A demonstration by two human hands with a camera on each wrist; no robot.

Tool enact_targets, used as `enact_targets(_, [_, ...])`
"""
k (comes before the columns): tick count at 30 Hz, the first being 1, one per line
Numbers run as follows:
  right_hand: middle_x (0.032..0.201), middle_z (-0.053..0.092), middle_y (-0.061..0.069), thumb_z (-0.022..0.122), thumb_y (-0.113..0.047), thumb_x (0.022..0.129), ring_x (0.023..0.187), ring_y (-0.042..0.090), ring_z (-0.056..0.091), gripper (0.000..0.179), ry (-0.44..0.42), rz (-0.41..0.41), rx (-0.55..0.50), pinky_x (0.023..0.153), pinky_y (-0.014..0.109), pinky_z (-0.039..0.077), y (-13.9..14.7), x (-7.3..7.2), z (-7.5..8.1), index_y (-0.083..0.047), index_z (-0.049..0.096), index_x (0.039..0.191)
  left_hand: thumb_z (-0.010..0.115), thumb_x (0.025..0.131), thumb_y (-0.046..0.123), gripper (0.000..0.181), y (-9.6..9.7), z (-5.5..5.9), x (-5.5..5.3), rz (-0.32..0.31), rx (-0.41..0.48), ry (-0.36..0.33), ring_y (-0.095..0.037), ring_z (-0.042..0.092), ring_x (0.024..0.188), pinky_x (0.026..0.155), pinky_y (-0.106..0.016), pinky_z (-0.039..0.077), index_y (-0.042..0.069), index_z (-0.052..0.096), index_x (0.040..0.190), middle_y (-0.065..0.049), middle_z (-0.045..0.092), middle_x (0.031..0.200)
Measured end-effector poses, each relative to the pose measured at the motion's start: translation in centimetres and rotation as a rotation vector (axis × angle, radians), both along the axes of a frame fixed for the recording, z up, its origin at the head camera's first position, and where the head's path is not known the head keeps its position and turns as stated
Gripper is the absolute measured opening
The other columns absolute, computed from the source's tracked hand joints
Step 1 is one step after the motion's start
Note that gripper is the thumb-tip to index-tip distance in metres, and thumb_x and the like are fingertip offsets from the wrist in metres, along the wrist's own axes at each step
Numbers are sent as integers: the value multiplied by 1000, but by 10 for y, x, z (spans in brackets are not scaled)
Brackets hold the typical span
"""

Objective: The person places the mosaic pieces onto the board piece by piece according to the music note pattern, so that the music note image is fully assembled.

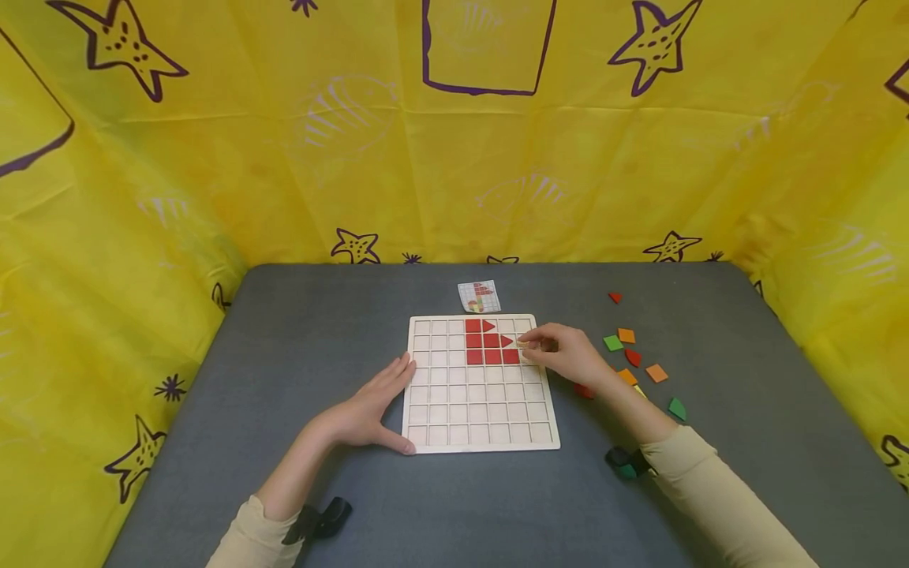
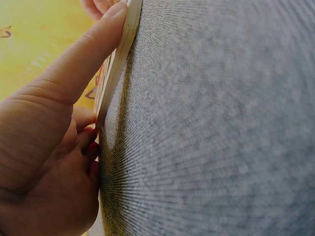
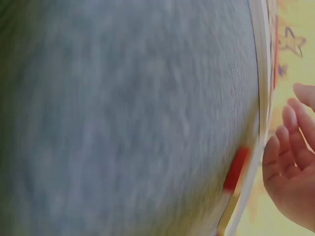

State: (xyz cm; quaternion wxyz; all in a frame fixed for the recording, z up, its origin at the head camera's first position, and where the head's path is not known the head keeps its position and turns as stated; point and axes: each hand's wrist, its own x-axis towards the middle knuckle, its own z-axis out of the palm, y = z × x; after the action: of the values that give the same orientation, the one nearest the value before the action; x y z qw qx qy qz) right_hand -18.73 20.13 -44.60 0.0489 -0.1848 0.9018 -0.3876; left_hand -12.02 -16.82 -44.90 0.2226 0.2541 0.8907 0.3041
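A pale square grid board (image 1: 436, 412) lies on the table. In its upper part are red tiles: several squares (image 1: 491, 356) in three rows and triangles (image 1: 506, 341) at row ends. My left hand (image 1: 365, 406) steadies the board, fingers straight along the left edge, thumb on the near left corner (image 2: 130, 22). Over the board's right edge, my right hand (image 1: 568, 353) has its fingertips close above the grid, beside the red rows. In the right wrist view its fingers (image 3: 288, 152) are loosely bent, with no tile visible between them and the thumb. It covers some right-hand cells.
A small pattern card (image 1: 480, 297) lies just beyond the board. Loose tiles are scattered to the right, among them a green square (image 1: 613, 343), an orange square (image 1: 656, 372), a red triangle (image 1: 615, 297) and a green rounded piece (image 1: 678, 409). Yellow patterned cloth (image 1: 426, 158) surrounds the table.
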Motion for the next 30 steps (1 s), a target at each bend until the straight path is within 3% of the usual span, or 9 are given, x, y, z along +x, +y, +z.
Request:
enact_targets(6, [93,66,4,73,-28,89,76,20,54,29,-20,-186,-47,63,28,43,32,-11,0,-11,72,112,86,67,51,124,-1,2,0,-2,-2,3,-31,-1,149,113,-57,13,4,12,156,-13,1,163])
enact_targets(15, [112,64,20,67,-33,93,96,33,57,44,-52,-428,32,73,33,45,95,-31,2,-3,62,126,86,67,52,125,-1,1,1,7,-2,2,-31,-1,149,113,-57,13,5,12,156,-12,1,163])
enact_targets(19, [122,57,26,65,-29,95,109,41,52,50,-57,-473,59,85,46,45,114,-40,2,1,53,133,86,67,52,125,-1,1,1,8,-1,0,-30,0,149,113,-57,13,5,12,156,-11,2,163])
enact_targets(23, [128,53,29,62,-29,96,119,47,43,54,-95,-487,84,99,57,34,125,-49,1,3,49,137,85,67,53,125,-1,1,1,4,1,-1,-30,0,149,113,-57,13,5,12,156,-11,2,163])
enact_targets(30, [125,55,28,63,-29,96,121,47,41,50,-112,-522,95,103,57,30,128,-56,1,3,53,133,85,67,53,125,-1,-1,1,-6,3,7,-30,0,149,113,-57,14,5,12,156,-11,2,163])
